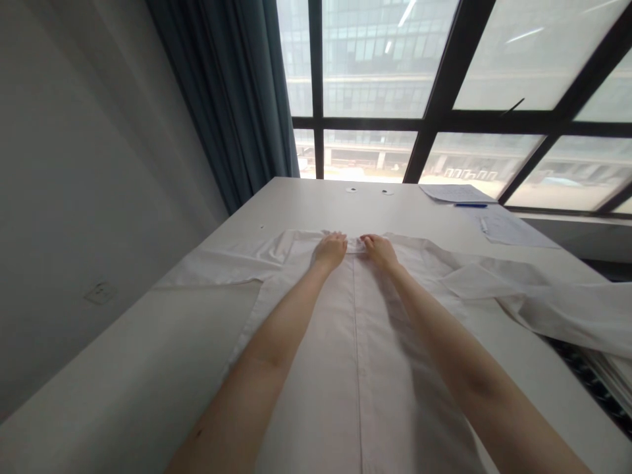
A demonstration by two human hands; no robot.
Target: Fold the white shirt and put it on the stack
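A white long-sleeved shirt (336,342) lies spread front side up, its button placket running down the middle and its collar at the far end. My left hand (332,248) is at the left side of the collar, fingers curled on the fabric. Just across the collar opening, my right hand (379,249) pinches the right side of the collar. One sleeve stretches out to the left; the other reaches right, past the table edge. Both forearms pass over the shirt body and cover parts of it.
The white table (316,204) runs up to a large window with dark frames (370,123). Papers (513,226) and a blue pen (471,205) lie at the back right. A blue curtain (232,85) hangs at the left beside a wall with a socket (100,292).
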